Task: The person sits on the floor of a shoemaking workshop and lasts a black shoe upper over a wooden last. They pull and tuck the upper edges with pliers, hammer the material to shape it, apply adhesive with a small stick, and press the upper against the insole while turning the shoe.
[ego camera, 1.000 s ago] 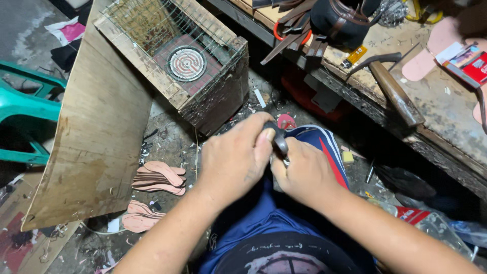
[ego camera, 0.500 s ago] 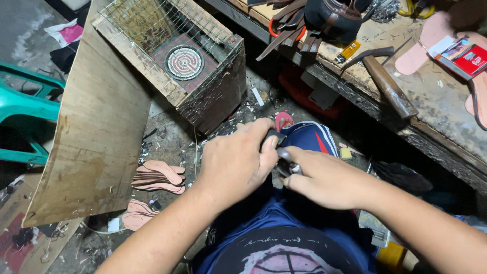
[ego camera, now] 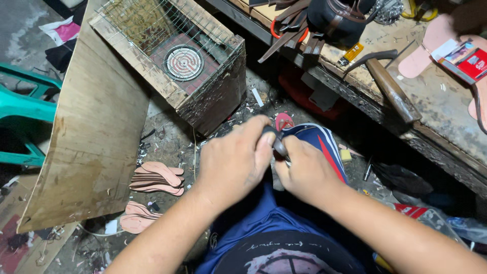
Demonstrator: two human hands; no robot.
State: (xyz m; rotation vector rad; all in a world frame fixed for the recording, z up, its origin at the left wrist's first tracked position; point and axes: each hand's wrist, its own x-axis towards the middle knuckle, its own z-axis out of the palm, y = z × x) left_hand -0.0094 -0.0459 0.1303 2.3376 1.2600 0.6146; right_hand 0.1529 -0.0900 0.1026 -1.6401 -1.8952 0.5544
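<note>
Two bare hands meet over the person's lap, knuckles up. The left hand (ego camera: 234,165) and the right hand (ego camera: 303,172) are both closed, pinching one small dark piece (ego camera: 278,144) between their fingertips; what it is cannot be told. It sits directly between the hands, equally close to each, its long axis pointing away from the body. Beyond the left hand, pink insoles (ego camera: 156,177) lie stacked on the littered floor. Ahead-left stands a wire-topped wooden box (ego camera: 213,96). Ahead-right, a hammer (ego camera: 388,83) rests on the workbench (ego camera: 446,127)

Dim workshop lit from above, hands brightest, deep shadow under the bench, slight blur at edges.
</note>
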